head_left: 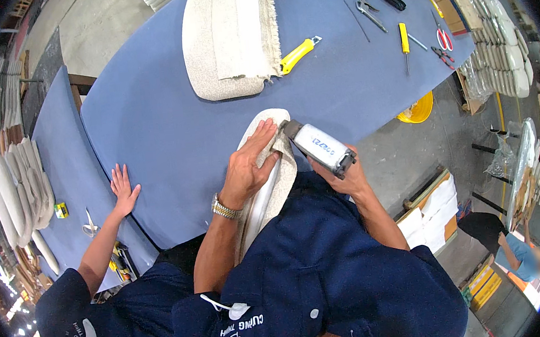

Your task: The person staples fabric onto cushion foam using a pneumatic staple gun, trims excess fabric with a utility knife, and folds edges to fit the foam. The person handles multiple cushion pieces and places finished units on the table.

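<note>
Right hand [349, 175]'s gripping a white staple gun [320, 143], nose at the beige padded panel [285, 177] mid-frame; left hand [251, 169] rests unclenched on that panel, fingers extended; yellow cutter [297, 57]'s upper centre

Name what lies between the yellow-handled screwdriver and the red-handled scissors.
In the head view, a slim bluish rod lies between the screwdriver and the scissors, on the blue tabletop.

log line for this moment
left hand: on beige fabric piece; right hand: gripping white tool, nose at fabric; nearby: yellow cutter on blue table
</note>
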`<state>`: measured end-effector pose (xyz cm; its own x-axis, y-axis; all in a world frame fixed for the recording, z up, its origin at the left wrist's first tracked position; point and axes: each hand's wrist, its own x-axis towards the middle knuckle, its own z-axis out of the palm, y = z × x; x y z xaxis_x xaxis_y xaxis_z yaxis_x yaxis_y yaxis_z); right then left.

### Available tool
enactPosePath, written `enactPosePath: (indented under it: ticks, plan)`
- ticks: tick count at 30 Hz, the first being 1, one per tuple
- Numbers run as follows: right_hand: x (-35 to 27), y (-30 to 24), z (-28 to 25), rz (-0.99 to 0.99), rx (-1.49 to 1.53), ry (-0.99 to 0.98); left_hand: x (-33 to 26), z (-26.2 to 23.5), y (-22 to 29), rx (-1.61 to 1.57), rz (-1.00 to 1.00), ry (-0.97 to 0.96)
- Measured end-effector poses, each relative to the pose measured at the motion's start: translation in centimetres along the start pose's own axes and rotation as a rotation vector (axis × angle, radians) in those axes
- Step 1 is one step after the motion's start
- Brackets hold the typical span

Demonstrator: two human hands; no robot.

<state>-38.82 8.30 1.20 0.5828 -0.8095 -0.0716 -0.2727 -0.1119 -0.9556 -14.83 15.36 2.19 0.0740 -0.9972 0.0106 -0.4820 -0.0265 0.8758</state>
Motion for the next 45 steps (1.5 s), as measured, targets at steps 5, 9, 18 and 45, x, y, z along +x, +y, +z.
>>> enactPosePath:
  ticks: [5,9,18,45]
  plan:
    - [0.5,0.1,0.9,-0.001,0.007,-0.020,0.1,-0.3,0.2,-0.022,-0.020,0.037]
    - [0.1,0.5,0.8,0.027,0.028,-0.025,0.1,-0.3,0.1,-0.032,-0.039,0.053]
    - [1.1,-0.2,0.5,-0.095,-0.031,-0.040,0.3,-0.4,0.4,-0.005,-0.045,0.044]
    - [1.3,-4.3,-0.8,0.109,-0.126,-0.071,-1.1,1.9,1.7,0.226,0.061,0.175]
